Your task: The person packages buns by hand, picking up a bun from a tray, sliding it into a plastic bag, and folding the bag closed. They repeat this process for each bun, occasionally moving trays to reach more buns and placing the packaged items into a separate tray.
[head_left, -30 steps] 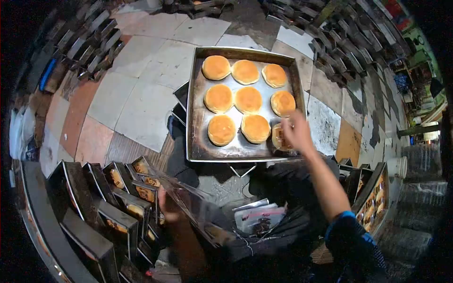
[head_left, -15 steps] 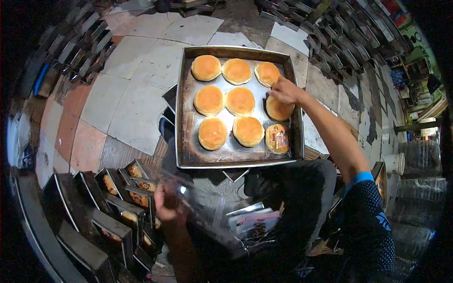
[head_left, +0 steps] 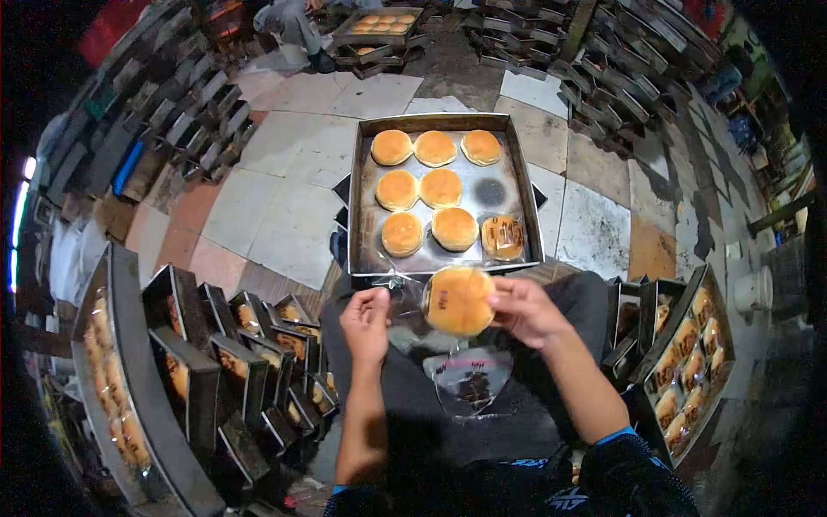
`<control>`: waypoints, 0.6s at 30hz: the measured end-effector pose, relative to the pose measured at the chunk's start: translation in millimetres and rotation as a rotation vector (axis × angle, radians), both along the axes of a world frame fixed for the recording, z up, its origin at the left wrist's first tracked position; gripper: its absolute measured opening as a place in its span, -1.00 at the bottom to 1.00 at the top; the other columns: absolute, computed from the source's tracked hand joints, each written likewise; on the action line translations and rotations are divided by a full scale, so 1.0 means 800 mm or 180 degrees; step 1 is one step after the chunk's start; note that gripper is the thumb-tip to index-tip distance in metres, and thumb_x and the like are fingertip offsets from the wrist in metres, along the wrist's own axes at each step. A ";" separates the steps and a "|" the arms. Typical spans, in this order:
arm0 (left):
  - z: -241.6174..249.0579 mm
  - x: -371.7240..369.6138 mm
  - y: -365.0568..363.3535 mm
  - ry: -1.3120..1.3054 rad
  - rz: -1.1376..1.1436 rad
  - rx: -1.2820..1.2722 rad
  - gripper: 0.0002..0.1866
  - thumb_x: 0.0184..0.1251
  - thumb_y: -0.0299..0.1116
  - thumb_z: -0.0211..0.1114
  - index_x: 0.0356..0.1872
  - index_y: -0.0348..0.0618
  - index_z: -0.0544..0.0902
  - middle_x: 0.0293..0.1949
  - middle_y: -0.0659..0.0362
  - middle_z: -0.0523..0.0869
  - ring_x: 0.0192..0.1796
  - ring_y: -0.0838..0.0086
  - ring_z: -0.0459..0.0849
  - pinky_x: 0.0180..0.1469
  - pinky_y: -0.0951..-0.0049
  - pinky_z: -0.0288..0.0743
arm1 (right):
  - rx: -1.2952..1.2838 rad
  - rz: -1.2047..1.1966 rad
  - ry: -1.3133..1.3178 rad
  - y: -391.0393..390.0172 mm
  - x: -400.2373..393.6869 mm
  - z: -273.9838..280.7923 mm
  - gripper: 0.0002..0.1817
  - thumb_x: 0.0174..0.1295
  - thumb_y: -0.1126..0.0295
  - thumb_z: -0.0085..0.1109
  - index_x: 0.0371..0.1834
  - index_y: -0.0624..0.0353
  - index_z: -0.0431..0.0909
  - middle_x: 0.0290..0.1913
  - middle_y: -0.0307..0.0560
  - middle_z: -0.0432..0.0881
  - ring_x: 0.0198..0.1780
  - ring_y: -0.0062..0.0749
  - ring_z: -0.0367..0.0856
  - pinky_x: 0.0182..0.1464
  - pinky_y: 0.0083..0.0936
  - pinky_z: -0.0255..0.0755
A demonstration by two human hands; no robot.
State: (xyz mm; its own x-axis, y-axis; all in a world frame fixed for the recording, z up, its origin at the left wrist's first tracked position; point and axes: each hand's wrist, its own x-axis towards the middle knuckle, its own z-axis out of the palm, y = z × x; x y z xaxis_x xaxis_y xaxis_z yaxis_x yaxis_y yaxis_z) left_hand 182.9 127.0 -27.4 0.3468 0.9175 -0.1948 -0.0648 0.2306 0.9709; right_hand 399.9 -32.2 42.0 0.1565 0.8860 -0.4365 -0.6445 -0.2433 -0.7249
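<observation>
My right hand [head_left: 525,312] grips a round golden bun [head_left: 459,302] by its right edge, above my lap. Dark printing shows over the bun's top, so clear film seems to lie across it. To the left, my left hand [head_left: 366,320] pinches a clear plastic bag [head_left: 408,302] between thumb and fingers. How far the bun sits inside the bag is hard to make out. Beyond both hands is a metal tray [head_left: 351,215] with several bare buns [head_left: 440,188] and one wrapped bun [head_left: 502,237]. On my lap lies a pile of printed plastic bags [head_left: 469,379].
Stacked metal trays [head_left: 250,370] holding packed buns stand close on my left. Another tray of wrapped buns [head_left: 689,366] leans on my right. Far off, a tray of buns [head_left: 379,24] tops a stack beside a person [head_left: 293,26]. Tiled floor [head_left: 284,189] runs between.
My right hand has lifted the bun from the tray's right side and brought it toward me. My left hand has risen with the bag to meet it. The camera view has tilted up.
</observation>
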 end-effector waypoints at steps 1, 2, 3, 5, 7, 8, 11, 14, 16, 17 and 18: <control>0.012 0.001 -0.014 0.0101 -0.0118 0.0283 -0.82 0.39 -0.36 0.32 -0.16 -0.28 0.65 -0.43 0.29 0.64 -0.44 0.70 0.55 -0.37 0.66 0.46 | 0.0130 -0.0026 -0.0080 -0.005 -0.022 0.007 -0.49 0.29 0.40 0.24 0.27 0.38 0.41 0.05 -0.08 0.67 -0.02 -0.45 0.67 0.01 -0.49 0.56; 0.014 0.001 -0.023 0.0097 -0.0011 0.0652 -0.77 0.39 -0.37 0.32 -0.07 -0.30 0.65 -0.23 0.18 0.66 -0.25 0.65 0.59 -0.22 0.66 0.49 | 0.0372 -0.0161 -0.0764 -0.009 -0.040 0.019 -0.50 0.30 0.42 0.23 0.28 0.39 0.41 0.07 -0.07 0.66 -0.01 -0.45 0.67 0.03 -0.51 0.54; 0.032 0.001 -0.035 0.0240 0.0144 0.0677 -0.63 0.46 -0.23 0.25 0.12 -0.28 0.58 0.05 0.07 0.57 -0.11 0.53 0.59 -0.05 0.54 0.50 | 0.0610 -0.0290 -0.1441 -0.015 -0.057 0.034 -0.51 0.31 0.44 0.21 0.28 0.39 0.41 0.08 -0.06 0.66 0.01 -0.45 0.66 0.05 -0.53 0.51; 0.087 0.008 -0.075 -0.1449 0.0072 -0.0465 -0.34 0.47 0.13 0.06 0.25 -0.31 0.45 0.17 0.02 0.54 0.06 0.32 0.63 0.14 0.32 0.48 | 0.1059 -0.0212 -0.3279 -0.029 -0.083 0.072 -0.55 0.25 0.59 0.15 0.25 0.33 0.47 0.20 0.14 0.58 0.25 -0.21 0.55 0.27 -0.38 0.39; 0.140 0.029 -0.099 -0.1826 0.0256 -0.0366 -0.14 0.40 0.34 -0.08 0.35 -0.32 0.32 0.21 -0.06 0.54 0.18 0.17 0.57 0.29 0.19 0.39 | 0.1949 -0.0174 -0.4357 -0.025 -0.108 0.088 -0.48 0.14 0.62 0.23 0.24 0.28 0.49 0.26 0.21 0.50 0.32 0.07 0.46 0.32 -0.24 0.40; 0.153 0.017 -0.093 -0.2214 -0.0419 -0.0497 -0.12 0.39 0.36 -0.12 0.33 -0.33 0.33 0.24 -0.11 0.51 0.25 0.12 0.53 0.31 0.15 0.39 | 0.2167 -0.0047 -0.4616 -0.026 -0.115 0.092 -0.42 0.06 0.64 0.26 0.25 0.26 0.49 0.33 0.21 0.42 0.39 0.17 0.34 0.36 -0.15 0.36; 0.187 0.016 -0.126 -0.1870 0.0292 0.0038 -0.08 0.32 0.36 -0.04 0.39 -0.31 0.26 0.29 -0.19 0.45 0.30 0.01 0.49 0.32 0.09 0.38 | 0.2582 -0.0256 -0.4825 -0.032 -0.122 0.110 -0.45 0.08 0.63 0.22 0.24 0.24 0.51 0.33 0.24 0.43 0.36 0.21 0.38 0.36 -0.12 0.37; 0.217 0.001 -0.167 -0.2046 0.0161 0.0589 -0.02 0.20 0.37 0.05 0.51 -0.05 0.09 0.39 -0.26 0.28 0.34 -0.24 0.36 0.32 -0.25 0.32 | 0.3055 -0.0378 -0.4980 -0.048 -0.121 0.128 -0.50 0.08 0.55 0.20 0.18 0.19 0.58 0.32 0.26 0.43 0.32 0.19 0.44 0.32 -0.08 0.42; 0.239 -0.016 -0.138 -0.2825 -0.0075 0.0353 -0.08 0.20 0.35 0.06 0.52 0.09 0.11 0.37 -0.30 0.29 0.36 -0.32 0.30 0.27 -0.32 0.35 | 0.3421 -0.0270 -0.5252 -0.054 -0.123 0.125 -0.53 0.07 0.46 0.21 0.13 0.15 0.62 0.30 0.26 0.45 0.31 0.16 0.46 0.28 -0.08 0.46; 0.244 -0.020 -0.133 -0.3201 -0.0181 0.0152 -0.09 0.20 0.34 0.07 0.52 0.12 0.11 0.36 -0.31 0.30 0.37 -0.33 0.28 0.25 -0.32 0.36 | 0.3420 -0.0245 -0.5209 -0.052 -0.126 0.126 -0.53 0.07 0.46 0.21 0.13 0.15 0.62 0.30 0.26 0.45 0.31 0.16 0.46 0.28 -0.08 0.46; 0.230 -0.014 -0.135 -0.3238 -0.0344 0.0324 -0.13 0.25 0.26 0.07 0.51 0.05 0.12 0.33 -0.30 0.34 0.35 -0.31 0.31 0.21 -0.27 0.42 | 0.3282 -0.0317 -0.5202 -0.047 -0.131 0.130 -0.54 0.11 0.47 0.19 0.15 0.15 0.61 0.31 0.27 0.43 0.32 0.16 0.45 0.29 -0.08 0.45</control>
State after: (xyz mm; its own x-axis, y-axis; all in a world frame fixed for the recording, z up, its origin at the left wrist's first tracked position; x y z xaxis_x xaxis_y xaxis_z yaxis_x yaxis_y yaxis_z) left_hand 171.4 19.0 156.4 0.3859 0.8673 0.3144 -0.8515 0.2037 0.4832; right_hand 295.5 -69.8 146.3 -0.1329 0.6302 0.7649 0.7171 0.5939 -0.3647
